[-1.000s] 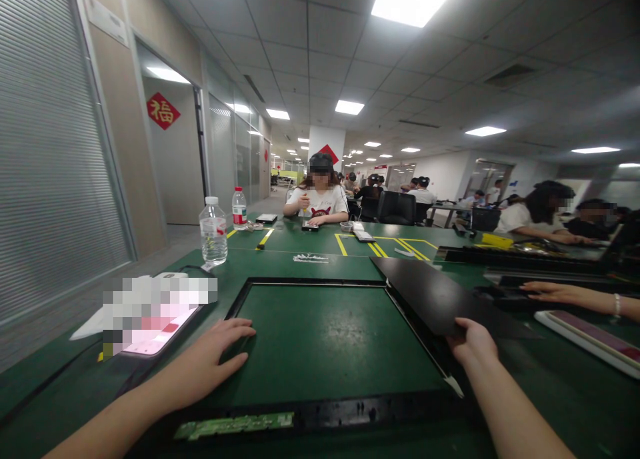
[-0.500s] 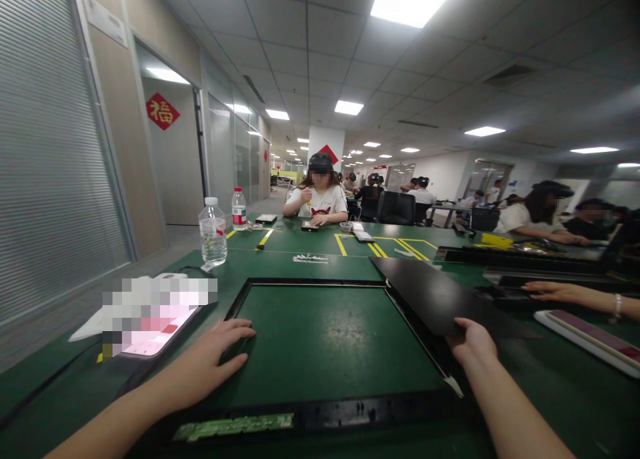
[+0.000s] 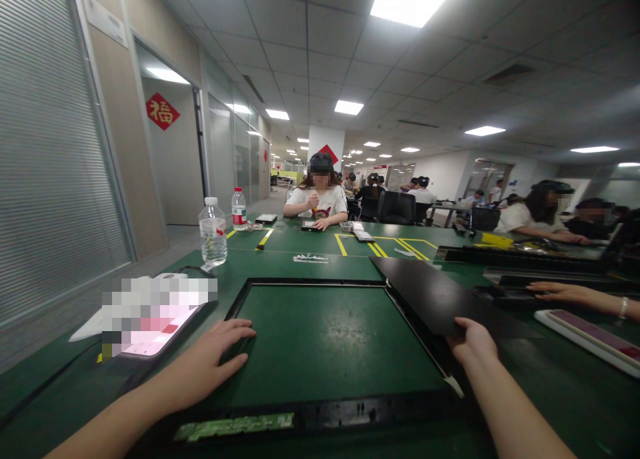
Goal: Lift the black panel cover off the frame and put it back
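A thin black rectangular frame (image 3: 320,282) lies flat on the green table, with table surface showing through its middle. Its front bar carries a green circuit board (image 3: 235,427). My left hand (image 3: 220,352) rests over the frame's left side, fingers stretched out and holding nothing. At the right, my right hand (image 3: 474,344) pinches the near edge of a flat black panel (image 3: 430,292), thumb on top and the other fingers mostly hidden beneath. That panel slants beside the frame's right side, its far left corner near the frame's top right corner. A whitish strip (image 3: 454,384) sticks out at the frame's near right corner.
A lit phone (image 3: 165,326), partly blurred, lies left of my forearm. Two water bottles (image 3: 213,232) stand behind it. At the right, a co-worker's hand (image 3: 565,291) reaches over dark parts, near another phone (image 3: 590,339). Another person (image 3: 320,199) sits opposite.
My hands, the frame and the black panel stay in place. Across the table, the person's raised hand has come down towards a small device. The co-worker's hand at right has shifted slightly rightward.
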{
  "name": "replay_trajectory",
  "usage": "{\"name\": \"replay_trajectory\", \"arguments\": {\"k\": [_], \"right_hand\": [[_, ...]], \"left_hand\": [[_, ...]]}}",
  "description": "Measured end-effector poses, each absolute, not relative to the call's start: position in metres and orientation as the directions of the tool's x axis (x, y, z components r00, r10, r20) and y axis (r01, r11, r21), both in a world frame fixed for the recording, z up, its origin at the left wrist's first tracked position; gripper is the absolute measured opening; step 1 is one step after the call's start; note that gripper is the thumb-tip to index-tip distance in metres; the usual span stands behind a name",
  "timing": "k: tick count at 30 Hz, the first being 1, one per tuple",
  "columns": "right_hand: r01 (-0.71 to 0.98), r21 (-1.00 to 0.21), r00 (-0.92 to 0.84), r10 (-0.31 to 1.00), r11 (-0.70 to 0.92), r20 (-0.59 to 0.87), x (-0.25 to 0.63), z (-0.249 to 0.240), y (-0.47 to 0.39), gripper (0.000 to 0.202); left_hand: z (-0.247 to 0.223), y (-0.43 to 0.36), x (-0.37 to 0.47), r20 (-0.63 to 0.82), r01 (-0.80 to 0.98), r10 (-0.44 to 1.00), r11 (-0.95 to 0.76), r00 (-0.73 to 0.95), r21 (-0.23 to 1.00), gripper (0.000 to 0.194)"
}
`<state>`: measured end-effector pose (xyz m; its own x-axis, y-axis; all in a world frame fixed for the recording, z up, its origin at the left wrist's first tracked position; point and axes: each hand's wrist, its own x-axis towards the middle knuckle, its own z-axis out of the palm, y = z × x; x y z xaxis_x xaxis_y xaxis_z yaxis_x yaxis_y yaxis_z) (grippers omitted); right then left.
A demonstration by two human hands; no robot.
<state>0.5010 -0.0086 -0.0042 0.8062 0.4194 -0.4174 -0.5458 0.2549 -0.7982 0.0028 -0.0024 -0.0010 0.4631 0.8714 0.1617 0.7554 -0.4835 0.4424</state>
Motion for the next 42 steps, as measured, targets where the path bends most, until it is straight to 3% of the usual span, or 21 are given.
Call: {"name": "replay_trajectory", "arguments": {"k": [23, 34, 42], "right_hand": [[-0.551, -0.792, 0.804, 0.423, 0.262, -0.419, 0.497, 0.001, -0.011, 0.020], [-0.517, -0.760, 0.809, 0.515, 0.394, -0.284, 0.482, 0.027, -0.015, 0.018], [-0.525, -0.763, 0.742, 0.641, 0.376, -0.195, 0.452, 0.050, -0.026, 0.014]], "left_hand": [[-0.002, -0.003, 0.001, 0.152, 0.757, 0.875, -0.476, 0.460, 0.447, 0.041], [0.002, -0.004, 0.001, 0.170, 0.739, 0.873, -0.479, 0.457, 0.474, 0.039], [0.005, -0.003, 0.001, 0.215, 0.734, 0.882, -0.469, 0.419, 0.492, 0.041]]}}
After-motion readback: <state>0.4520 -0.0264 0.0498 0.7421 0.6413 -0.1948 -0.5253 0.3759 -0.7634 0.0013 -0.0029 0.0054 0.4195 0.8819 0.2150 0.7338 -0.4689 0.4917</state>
